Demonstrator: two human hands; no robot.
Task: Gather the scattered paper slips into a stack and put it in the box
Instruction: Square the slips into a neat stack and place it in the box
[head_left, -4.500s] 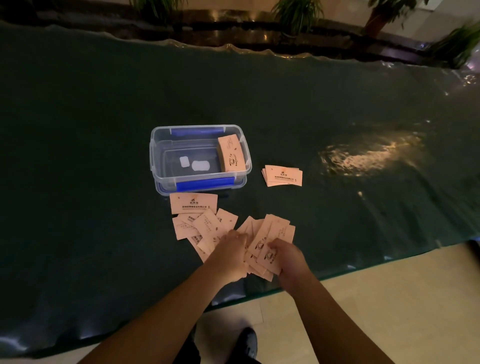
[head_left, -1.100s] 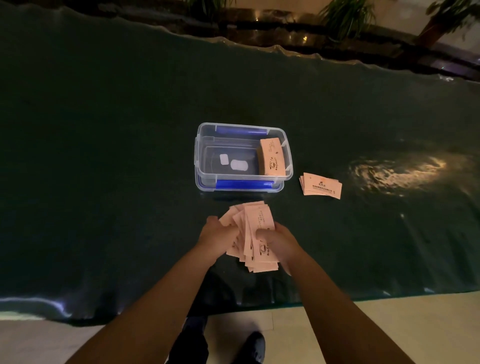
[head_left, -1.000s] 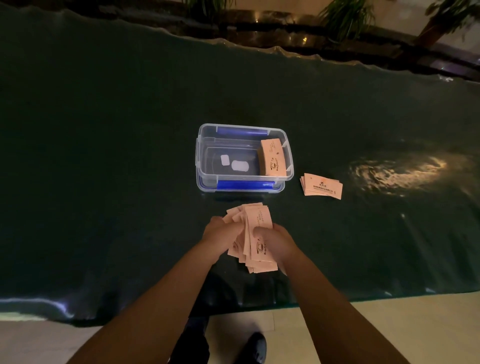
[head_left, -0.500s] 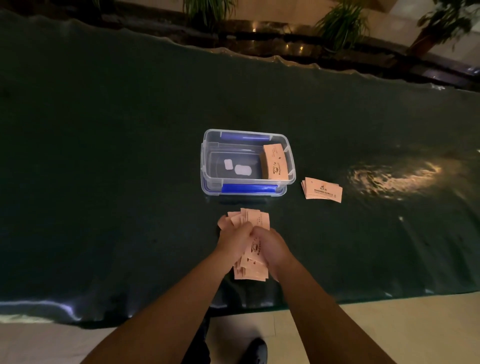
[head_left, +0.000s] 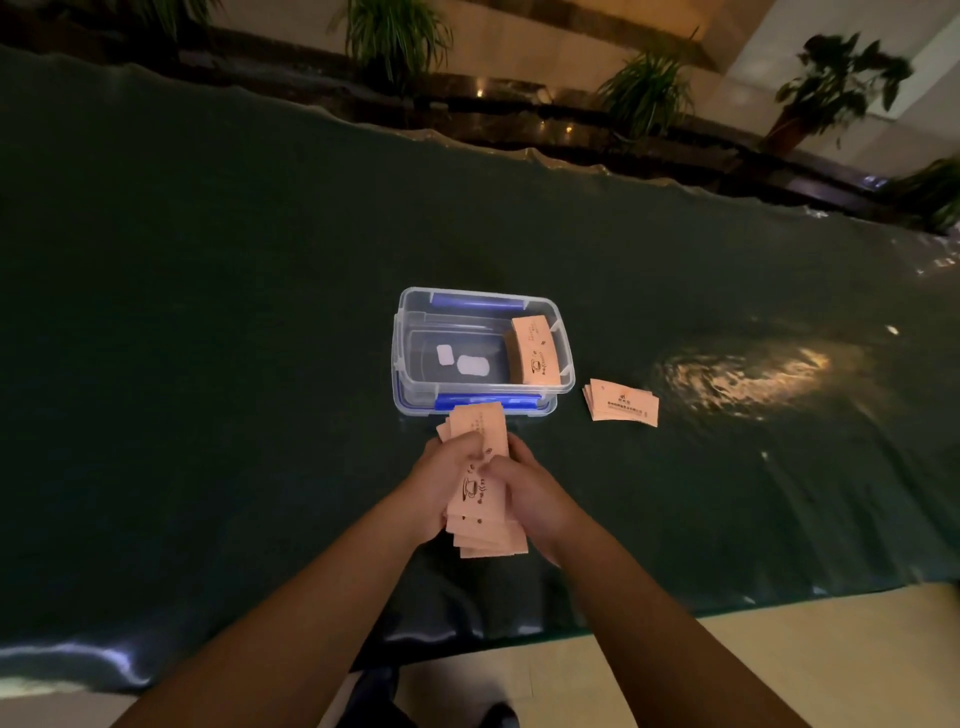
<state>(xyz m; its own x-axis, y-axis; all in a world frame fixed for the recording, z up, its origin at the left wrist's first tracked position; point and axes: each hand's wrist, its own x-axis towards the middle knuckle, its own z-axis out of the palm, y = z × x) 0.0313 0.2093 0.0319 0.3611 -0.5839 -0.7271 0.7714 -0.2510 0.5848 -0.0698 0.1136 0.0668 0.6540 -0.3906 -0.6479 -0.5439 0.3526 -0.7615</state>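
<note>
Both hands, left hand (head_left: 441, 480) and right hand (head_left: 524, 491), closed from either side on uneven stack of pink printed paper slips (head_left: 480, 483), apparently squaring its edges just short of clear plastic box with blue latches (head_left: 480, 351), ready for transfer.

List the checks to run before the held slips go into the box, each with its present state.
1. Both hands grip the bundle: left hand and right hand closed on the held slips: ok.
2. Edges squared: lower slips fan out: not ok.
3. Clear box open: ok.
4. Room inside: one stack in the box leans at its right side, floor otherwise free: ok.
5. All slips gathered: a small pile lies right of the box: not ok.
</note>
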